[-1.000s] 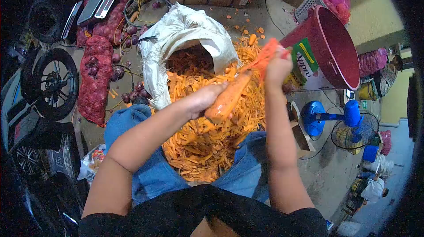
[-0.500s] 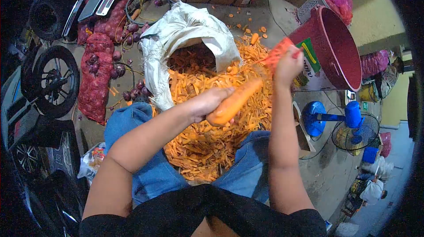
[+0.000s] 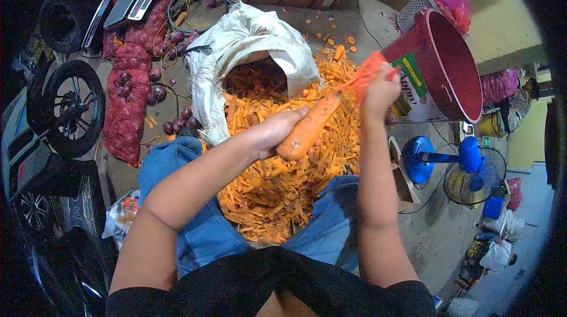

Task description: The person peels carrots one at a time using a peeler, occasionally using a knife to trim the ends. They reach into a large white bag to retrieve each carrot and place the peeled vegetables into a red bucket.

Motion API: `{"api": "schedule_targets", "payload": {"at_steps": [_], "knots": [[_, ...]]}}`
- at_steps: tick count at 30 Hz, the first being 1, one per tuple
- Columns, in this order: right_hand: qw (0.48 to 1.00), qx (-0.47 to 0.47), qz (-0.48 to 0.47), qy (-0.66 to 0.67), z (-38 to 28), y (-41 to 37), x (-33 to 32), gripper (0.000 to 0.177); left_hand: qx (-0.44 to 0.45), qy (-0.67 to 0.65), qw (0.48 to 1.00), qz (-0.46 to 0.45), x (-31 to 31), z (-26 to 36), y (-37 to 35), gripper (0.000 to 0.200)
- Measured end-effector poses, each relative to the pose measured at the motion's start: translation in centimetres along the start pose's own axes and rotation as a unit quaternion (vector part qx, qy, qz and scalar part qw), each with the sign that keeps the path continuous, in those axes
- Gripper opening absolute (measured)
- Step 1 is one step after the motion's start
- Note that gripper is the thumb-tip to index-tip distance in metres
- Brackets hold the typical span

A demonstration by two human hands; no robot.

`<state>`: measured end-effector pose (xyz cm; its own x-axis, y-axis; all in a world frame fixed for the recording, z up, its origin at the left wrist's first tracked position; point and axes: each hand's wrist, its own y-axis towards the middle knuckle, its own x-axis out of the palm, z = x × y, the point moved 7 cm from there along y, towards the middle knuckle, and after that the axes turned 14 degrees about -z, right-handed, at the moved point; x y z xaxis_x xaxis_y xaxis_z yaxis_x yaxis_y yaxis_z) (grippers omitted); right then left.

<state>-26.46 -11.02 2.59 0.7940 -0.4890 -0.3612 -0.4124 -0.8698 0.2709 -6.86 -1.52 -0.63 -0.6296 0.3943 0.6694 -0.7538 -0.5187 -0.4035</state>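
- Carrot (image 3: 310,128): held up in front of the person, between the two hands, over the heap of peelings (image 3: 260,199). The clearance above the heap cannot be judged from this view.
- Long axis: diagonal. The thick, rounded end lies low and to the left, toward the person's body. The narrow end points forward and to the right, toward the right hand.
- Left hand (image 3: 282,131): wrapped around the carrot from its left side, thumb along the upper face. The thick end projects from the grip toward the body. This hand is the nearer one, in direct contact with the carrot.
- Right hand (image 3: 383,92): clenched on a red-orange tool (image 3: 367,75), beyond the narrow end and farther forward than the left hand. Blur hides the tool's exact form.
- Governing relation: the tool lies roughly in line with the carrot's axis, at its narrow end. The near edge of the tool is at or just beside that end; whether the two touch cannot be told.
- Hand spacing: apart, with the forward part of the carrot extending across the gap.
- Surroundings: a white sack (image 3: 236,28) lies ahead and to the left, its mouth facing the heap. A red bucket (image 3: 407,42) is to the right, beyond the right hand. Denim-covered legs (image 3: 212,228) flank the heap.
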Motion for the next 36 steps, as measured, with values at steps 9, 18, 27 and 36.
{"api": "schedule_targets", "payload": {"at_steps": [9,18,27,36], "knots": [[0.974,-0.114,-0.193,0.041,-9.4,-9.5,4.8,0.02,0.065,-0.054,0.996,-0.004,-2.3,-0.3,1.9,0.035],[0.997,0.014,0.033,0.068,-1.1,0.2,-1.6,0.02,-0.01,-0.041,0.998,-0.049,-0.4,-1.0,0.5,0.037],[0.99,-0.12,-0.072,0.0,-6.1,-4.4,2.7,0.015,-0.023,-0.013,1.0,-0.012,-1.2,-0.5,0.6,0.041],[0.98,-0.066,-0.163,0.099,-8.0,-6.7,3.0,0.015,0.021,-0.12,0.993,-0.002,-2.3,-0.3,1.6,0.036]]}}
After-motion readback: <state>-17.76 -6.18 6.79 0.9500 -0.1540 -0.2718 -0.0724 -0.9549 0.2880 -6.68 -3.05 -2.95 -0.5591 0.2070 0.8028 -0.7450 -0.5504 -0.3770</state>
